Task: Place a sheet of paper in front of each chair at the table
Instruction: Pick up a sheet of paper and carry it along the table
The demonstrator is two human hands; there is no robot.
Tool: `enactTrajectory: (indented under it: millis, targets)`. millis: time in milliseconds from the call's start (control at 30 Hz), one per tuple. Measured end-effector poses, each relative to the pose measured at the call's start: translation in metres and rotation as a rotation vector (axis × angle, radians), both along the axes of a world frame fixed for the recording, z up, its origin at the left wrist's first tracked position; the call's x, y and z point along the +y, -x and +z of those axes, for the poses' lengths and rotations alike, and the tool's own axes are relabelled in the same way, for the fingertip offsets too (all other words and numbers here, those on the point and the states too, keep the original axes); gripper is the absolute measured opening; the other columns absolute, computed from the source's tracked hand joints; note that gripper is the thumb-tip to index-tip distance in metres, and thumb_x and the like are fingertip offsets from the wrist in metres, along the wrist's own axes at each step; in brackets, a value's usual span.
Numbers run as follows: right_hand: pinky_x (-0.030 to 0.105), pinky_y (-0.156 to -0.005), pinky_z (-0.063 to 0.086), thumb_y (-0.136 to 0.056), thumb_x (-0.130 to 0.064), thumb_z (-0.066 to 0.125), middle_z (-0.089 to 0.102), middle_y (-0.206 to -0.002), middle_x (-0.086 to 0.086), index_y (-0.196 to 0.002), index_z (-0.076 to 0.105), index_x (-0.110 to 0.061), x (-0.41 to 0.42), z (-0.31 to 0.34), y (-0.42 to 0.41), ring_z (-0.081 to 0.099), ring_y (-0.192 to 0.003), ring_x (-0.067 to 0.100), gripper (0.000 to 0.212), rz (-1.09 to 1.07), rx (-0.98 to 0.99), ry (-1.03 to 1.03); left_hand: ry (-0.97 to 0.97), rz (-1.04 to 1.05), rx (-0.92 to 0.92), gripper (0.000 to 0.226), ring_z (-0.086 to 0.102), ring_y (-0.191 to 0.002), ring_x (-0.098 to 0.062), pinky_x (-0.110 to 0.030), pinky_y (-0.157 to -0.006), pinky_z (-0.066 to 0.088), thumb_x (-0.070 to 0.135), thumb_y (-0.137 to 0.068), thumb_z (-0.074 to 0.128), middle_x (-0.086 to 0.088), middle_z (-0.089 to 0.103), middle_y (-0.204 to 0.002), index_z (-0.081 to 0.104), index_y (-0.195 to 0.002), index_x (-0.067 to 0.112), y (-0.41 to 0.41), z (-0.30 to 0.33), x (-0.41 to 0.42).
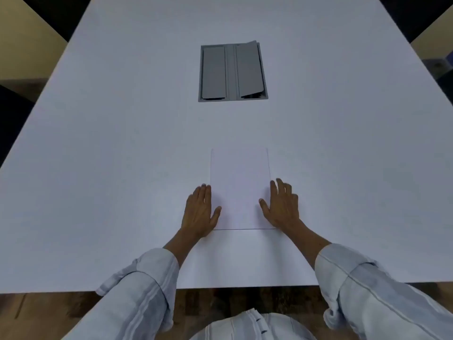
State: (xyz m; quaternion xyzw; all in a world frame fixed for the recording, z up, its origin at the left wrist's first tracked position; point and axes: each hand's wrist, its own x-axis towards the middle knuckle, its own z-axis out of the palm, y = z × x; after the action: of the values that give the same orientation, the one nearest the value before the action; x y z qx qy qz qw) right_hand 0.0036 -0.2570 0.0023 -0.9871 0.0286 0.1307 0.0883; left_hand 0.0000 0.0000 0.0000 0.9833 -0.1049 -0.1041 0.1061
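A white sheet of paper [239, 190] lies flat on the white table [110, 168], a short way in from the near edge. My left hand [199, 212] rests palm down at the sheet's left edge, fingers spread, thumb touching the paper. My right hand [282, 204] lies flat at the right edge, thumb and fingertips on the sheet. Neither hand grips anything. No chair is clearly visible.
A grey cable hatch [232, 72] with two flaps is set into the table's middle, its right flap slightly raised. Dark shapes [14, 119] stand at the left and right sides of the table. Brown floor [220, 300] shows below the near edge.
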Motion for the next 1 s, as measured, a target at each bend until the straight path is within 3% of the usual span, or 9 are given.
enactTrajectory:
  millis: [67,133,367,467,600,767,1000]
  targets:
    - [0.048,-0.1,0.043,-0.096,-0.048,0.05,0.036,-0.151,0.015,-0.15,0.03,-0.007,0.0,-0.001,0.005,0.038,-0.135,0.035,0.071,-0.206,0.046,-0.102,0.033,0.111,0.074,0.069,0.043,-0.13,-0.036,-0.045,-0.1,0.044,0.039,-0.098,0.047,-0.021,0.045,-0.145,0.027,-0.149,-0.002,0.005,-0.002,-0.003]
    - [0.046,-0.092,0.047,-0.093,-0.047,0.058,0.044,-0.142,0.017,-0.144,0.037,-0.005,0.001,-0.005,0.012,0.045,-0.127,0.037,0.069,-0.365,0.087,-0.198,0.09,0.227,0.16,0.065,0.046,-0.124,-0.034,-0.044,-0.092,0.047,0.034,-0.095,0.052,-0.018,0.048,-0.137,0.029,-0.145,0.0,0.014,-0.006,-0.008]
    - [0.038,-0.091,0.05,-0.081,-0.031,0.079,0.07,-0.113,0.013,-0.132,0.049,-0.006,0.01,-0.012,0.014,0.064,-0.113,0.033,0.065,-0.636,0.166,-0.489,0.371,0.529,0.271,0.063,0.047,-0.125,-0.04,-0.044,-0.098,0.043,0.02,-0.089,0.064,-0.023,0.047,-0.135,0.035,-0.138,-0.005,0.021,-0.008,-0.028]
    - [0.034,-0.092,0.049,-0.079,-0.02,0.08,0.073,-0.107,0.013,-0.121,0.06,-0.005,0.007,-0.014,0.014,0.065,-0.109,0.031,0.049,-0.71,0.149,-0.581,0.455,0.613,0.277,0.062,0.048,-0.126,-0.04,-0.044,-0.102,0.043,0.016,-0.087,0.067,-0.024,0.048,-0.135,0.037,-0.137,-0.004,0.019,-0.008,-0.025]
    - [0.028,-0.086,0.049,-0.079,-0.014,0.081,0.069,-0.088,0.007,-0.101,0.073,-0.003,0.003,-0.012,0.015,0.069,-0.1,0.03,0.026,-0.723,0.129,-0.67,0.519,0.69,0.279,0.054,0.057,-0.114,-0.038,-0.038,-0.094,0.046,0.012,-0.083,0.07,-0.024,0.059,-0.124,0.046,-0.128,-0.005,0.016,-0.009,-0.017]
    - [0.032,-0.089,0.052,-0.081,-0.017,0.08,0.076,-0.099,0.013,-0.1,0.076,-0.005,0.002,-0.01,0.017,0.068,-0.102,0.03,0.023,-0.72,0.136,-0.652,0.508,0.685,0.279,0.047,0.061,-0.109,-0.036,-0.035,-0.091,0.047,0.011,-0.082,0.071,-0.022,0.064,-0.117,0.051,-0.121,-0.004,0.014,-0.009,-0.011]
    - [0.028,-0.079,0.046,-0.087,-0.019,0.071,0.076,-0.101,0.009,-0.1,0.075,-0.013,0.003,-0.007,0.025,0.068,-0.1,0.031,0.015,-0.837,0.021,-0.567,0.487,0.648,0.285,0.05,0.058,-0.115,-0.033,-0.038,-0.094,0.047,0.018,-0.081,0.073,-0.019,0.061,-0.123,0.052,-0.122,-0.002,0.012,-0.007,-0.005]
